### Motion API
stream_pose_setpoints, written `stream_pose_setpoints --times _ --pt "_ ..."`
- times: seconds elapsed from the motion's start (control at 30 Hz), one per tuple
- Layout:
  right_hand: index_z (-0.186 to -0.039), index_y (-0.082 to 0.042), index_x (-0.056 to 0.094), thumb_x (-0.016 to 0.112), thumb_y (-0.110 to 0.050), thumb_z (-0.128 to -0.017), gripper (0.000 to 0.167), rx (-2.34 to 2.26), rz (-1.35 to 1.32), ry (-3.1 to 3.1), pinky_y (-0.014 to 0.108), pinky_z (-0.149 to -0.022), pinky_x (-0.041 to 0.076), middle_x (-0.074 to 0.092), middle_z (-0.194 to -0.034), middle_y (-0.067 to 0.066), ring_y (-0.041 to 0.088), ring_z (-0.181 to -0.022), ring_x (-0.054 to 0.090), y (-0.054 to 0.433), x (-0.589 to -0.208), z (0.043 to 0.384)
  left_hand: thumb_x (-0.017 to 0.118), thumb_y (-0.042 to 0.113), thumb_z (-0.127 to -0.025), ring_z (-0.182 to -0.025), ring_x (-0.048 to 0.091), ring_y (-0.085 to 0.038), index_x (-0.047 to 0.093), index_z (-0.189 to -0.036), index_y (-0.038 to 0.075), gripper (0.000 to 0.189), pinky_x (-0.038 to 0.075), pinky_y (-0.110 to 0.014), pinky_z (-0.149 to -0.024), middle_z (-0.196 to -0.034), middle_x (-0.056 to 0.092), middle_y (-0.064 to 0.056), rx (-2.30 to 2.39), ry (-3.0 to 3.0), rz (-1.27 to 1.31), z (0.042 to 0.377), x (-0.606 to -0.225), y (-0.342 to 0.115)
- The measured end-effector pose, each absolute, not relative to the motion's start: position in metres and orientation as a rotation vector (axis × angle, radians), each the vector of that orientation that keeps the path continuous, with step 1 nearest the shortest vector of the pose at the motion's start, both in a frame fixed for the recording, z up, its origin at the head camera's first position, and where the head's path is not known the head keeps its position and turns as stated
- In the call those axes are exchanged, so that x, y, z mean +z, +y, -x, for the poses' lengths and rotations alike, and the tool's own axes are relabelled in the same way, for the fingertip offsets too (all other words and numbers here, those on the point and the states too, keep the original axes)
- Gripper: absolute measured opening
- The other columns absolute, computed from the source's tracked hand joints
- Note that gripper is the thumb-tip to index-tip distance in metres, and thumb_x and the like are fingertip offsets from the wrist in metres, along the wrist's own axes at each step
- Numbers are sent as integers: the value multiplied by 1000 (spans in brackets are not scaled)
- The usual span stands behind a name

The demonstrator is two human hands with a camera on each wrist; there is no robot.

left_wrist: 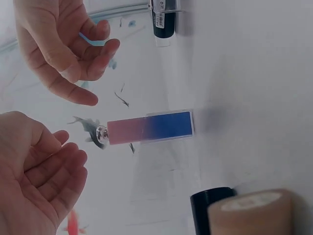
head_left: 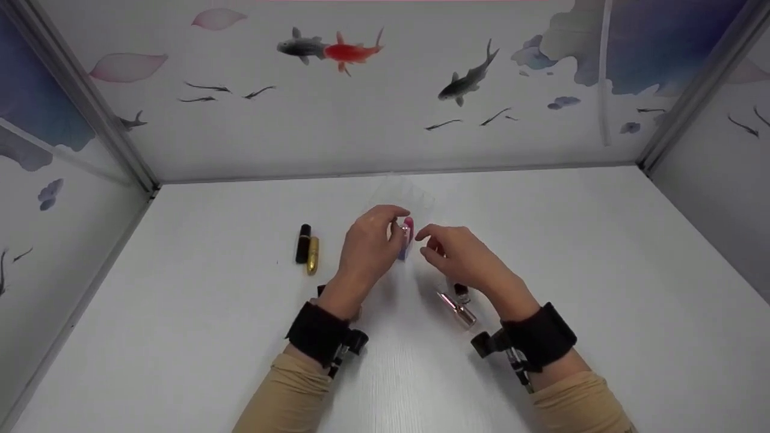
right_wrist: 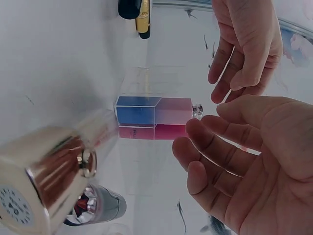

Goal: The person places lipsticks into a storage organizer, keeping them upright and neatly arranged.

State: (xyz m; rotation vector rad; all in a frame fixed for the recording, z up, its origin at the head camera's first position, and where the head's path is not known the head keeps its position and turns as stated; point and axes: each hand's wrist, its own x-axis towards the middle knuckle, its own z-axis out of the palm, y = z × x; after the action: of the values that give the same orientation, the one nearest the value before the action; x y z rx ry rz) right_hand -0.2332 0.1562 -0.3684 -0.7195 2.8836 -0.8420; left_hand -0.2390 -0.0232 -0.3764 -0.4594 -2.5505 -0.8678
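Between my two hands a pink-and-blue cosmetic tube [left_wrist: 168, 127] with a silvery knob on top stands upright in a clear plastic holder [head_left: 400, 193]. A magenta tube [right_wrist: 171, 131] stands close beside it in the right wrist view. To its left my left hand [head_left: 372, 240] hovers with loosely bent fingers, apart from the tube in both wrist views. My right hand [head_left: 462, 255] is on the other side, fingers relaxed and holding nothing. Below that hand lie a rose-gold lipstick [head_left: 457, 311] and a dark tube [head_left: 461, 292], the latter partly hidden.
Left on the white table [head_left: 198, 313] lie a black lipstick [head_left: 303, 243] and a gold lipstick [head_left: 313, 255]. A beige cylinder [left_wrist: 252, 213] and a black one [left_wrist: 200, 210] are near my left wrist, mostly covered in the head view. Printed panels [head_left: 361, 132] enclose the table.
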Motion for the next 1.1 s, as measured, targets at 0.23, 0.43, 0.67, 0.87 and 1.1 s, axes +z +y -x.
stream_pose_setpoints --times 0.23,0.43,0.67,0.87,1.1 --pt "-106 -3 68 65 -14 -94 16 -699 823 2801 32 -70 53 73 -86 8 14 -73 64 164 -362 222 58 6 -95 -90 70 -17 74 -106 12 20 58 -32 -79 -104 75 -4 -800 -2628 710 232 -370 -20" --pt "-102 1 68 74 -12 -87 20 -485 754 2782 31 -70 52 72 -76 6 13 -69 62 168 -361 214 59 5 -94 -98 70 -22 73 -111 8 22 56 -35 -90 -107 75 -7 -780 -2855 891 233 -373 -18" --pt "-78 -4 65 73 -10 -83 11 -337 714 2800 25 -56 41 63 -64 2 12 -59 49 174 -366 207 68 9 -92 -106 68 -22 70 -120 7 27 55 -35 -95 -116 73 -9 -702 -3017 1070 230 -381 -10" --pt "-66 -9 57 75 -12 -81 23 -282 727 2838 24 -52 33 51 -54 -1 11 -55 43 174 -371 198 67 5 -91 -117 64 -20 68 -124 9 33 51 -33 -103 -122 70 -6 -625 -3071 1100 226 -389 -2" --pt "-57 -10 55 75 -14 -83 33 -140 668 2874 25 -51 31 46 -47 -3 12 -53 42 167 -373 193 62 3 -93 -118 65 -20 68 -124 8 32 51 -32 -103 -122 71 -7 -614 -3080 1124 223 -397 5"
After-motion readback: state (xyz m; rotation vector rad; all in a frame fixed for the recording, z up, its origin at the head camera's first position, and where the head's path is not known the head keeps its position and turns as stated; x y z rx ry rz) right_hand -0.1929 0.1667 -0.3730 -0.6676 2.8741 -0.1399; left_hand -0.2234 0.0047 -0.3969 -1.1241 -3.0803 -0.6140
